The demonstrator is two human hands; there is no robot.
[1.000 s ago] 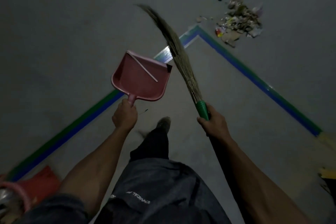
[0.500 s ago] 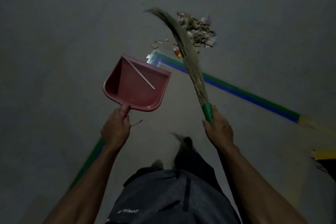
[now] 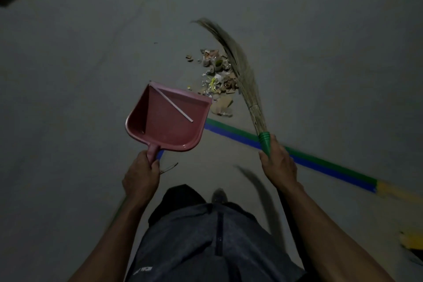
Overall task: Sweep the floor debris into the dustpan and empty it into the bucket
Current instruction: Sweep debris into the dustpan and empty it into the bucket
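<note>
A pile of mixed paper and wrapper debris [image 3: 216,78] lies on the grey concrete floor [image 3: 80,75], just beyond the green-and-blue floor tape [image 3: 231,131]. Left hand [image 3: 140,178] fingers curl round the pink plastic dustpan [image 3: 168,119] handle. Right hand [image 3: 278,165] fingers wrap the green-handled grass broom [image 3: 240,71], its bristles beside the debris.

Dim grey concrete floor [image 3: 80,98], green-and-blue tape line [image 3: 320,167] crossing it, yellow tape [image 3: 398,192] at right
</note>
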